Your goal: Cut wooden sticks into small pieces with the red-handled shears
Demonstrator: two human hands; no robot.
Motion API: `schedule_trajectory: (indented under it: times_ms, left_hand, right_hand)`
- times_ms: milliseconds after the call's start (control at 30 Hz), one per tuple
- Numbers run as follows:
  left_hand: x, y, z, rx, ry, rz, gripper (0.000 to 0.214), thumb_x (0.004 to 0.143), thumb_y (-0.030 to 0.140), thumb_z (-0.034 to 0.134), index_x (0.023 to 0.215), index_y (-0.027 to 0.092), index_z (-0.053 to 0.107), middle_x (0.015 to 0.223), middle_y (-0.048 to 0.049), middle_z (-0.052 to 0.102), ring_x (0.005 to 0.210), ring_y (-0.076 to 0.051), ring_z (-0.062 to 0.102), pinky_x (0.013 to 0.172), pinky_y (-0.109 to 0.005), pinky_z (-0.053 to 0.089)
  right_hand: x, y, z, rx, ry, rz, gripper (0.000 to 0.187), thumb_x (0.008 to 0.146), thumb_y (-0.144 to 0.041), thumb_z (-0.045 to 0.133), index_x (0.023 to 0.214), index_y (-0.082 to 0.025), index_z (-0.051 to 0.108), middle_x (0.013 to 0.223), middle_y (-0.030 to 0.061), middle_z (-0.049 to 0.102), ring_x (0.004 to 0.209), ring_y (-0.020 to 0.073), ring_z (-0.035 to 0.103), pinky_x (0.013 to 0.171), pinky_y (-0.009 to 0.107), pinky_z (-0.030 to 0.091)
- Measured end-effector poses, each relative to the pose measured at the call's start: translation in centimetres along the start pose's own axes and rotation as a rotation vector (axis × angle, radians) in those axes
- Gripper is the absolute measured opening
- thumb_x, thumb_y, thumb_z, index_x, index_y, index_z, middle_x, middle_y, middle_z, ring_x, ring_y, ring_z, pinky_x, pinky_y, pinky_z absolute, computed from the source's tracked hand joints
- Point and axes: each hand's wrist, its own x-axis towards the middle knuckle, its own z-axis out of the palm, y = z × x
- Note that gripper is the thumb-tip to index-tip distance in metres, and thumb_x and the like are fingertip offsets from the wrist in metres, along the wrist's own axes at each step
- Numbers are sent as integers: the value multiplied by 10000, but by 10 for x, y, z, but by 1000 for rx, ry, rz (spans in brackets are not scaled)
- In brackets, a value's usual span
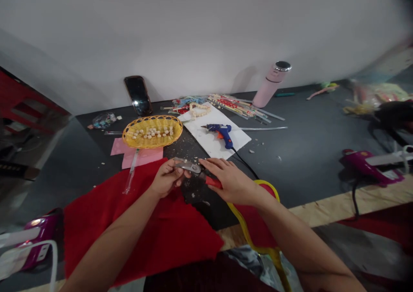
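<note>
Red-handled cutters (195, 168) sit in the curled grip of our right hand (232, 182), near the surface's (306, 163) front edge. Our left hand (168, 178) bunches by them; its hold, we can't tell. We seem mid-snip; the next squeeze needs care.

Phone (138, 95) leaning against wall (200, 38); pink flask (270, 85) standing

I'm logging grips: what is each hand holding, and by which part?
The right hand holds a pliers-like tool by its red handle. The left hand is at the metal head; whether it grips that or something small cannot be told.
</note>
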Motion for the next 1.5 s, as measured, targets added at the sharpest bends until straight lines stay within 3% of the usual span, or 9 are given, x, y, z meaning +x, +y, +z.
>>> schedule_trajectory:
  times_ms: [300,400,500,600,867,1033,1300,1400,1500]
  left_hand:
    - [-7,9,12,-189,-32,-32,222,676,290,752,671,139,590,537,13,604,322,-15,349,328,-139,219]
    - [-5,12,1,-261,-18,-45,216,666,283,761,717,163,589,538,27,590,346,-20,353,341,-128,240]
    - [0,12,-14,-308,30,-18,197,692,226,740,788,171,577,600,32,587,389,-9,361,374,-106,269]
    - [4,9,-22,-286,54,-30,182,731,200,706,842,163,566,670,17,603,415,-9,389,388,-110,293]
    - [3,3,-8,-125,14,-73,177,792,272,650,847,142,542,694,-22,643,441,-35,462,404,-137,313]
    - [3,2,-6,-53,0,-65,219,799,330,635,824,136,536,695,-38,657,454,-48,486,411,-148,322]
    - [0,13,2,47,8,-105,258,711,344,715,777,145,564,692,-27,668,485,-60,516,450,-169,366]
    - [-1,13,2,84,-3,-115,249,717,345,708,779,149,568,711,-20,668,514,-60,521,474,-170,375]
    - [1,8,-2,118,-21,-118,215,752,327,678,791,149,564,736,-19,663,541,-59,518,499,-172,386]
  right_hand:
    - [3,-6,-14,130,-37,-106,729,798,-165,548,1422,-185,173,1415,128,336,1303,220,321,1043,402,343]
    - [0,-6,-15,168,-16,-53,621,784,-151,563,1339,-179,286,1391,130,350,1174,211,475,955,361,424]
    - [-7,0,-16,98,4,34,361,806,-155,537,1155,-180,449,1363,128,374,1022,207,573,872,357,462]
    - [-19,16,-19,-43,48,79,196,834,-191,521,1029,-185,523,1340,121,399,1093,232,537,905,370,442]
    - [-65,94,-38,-430,250,464,224,835,-277,526,1052,-222,542,1312,99,416,1102,254,515,896,401,443]
    - [-72,120,-43,-564,233,648,266,860,-362,496,1060,-198,555,1259,131,456,1074,265,511,865,391,439]
    - [-54,98,-50,-655,7,760,446,882,-524,397,1076,-165,578,1153,162,544,1068,337,465,779,435,428]
    - [-50,89,-57,-668,-53,765,371,871,-464,449,1088,-198,589,1208,130,532,1093,336,437,776,423,426]
    - [-54,85,-55,-668,-15,739,309,882,-364,447,1125,-228,579,1235,94,530,1102,312,427,789,393,413]
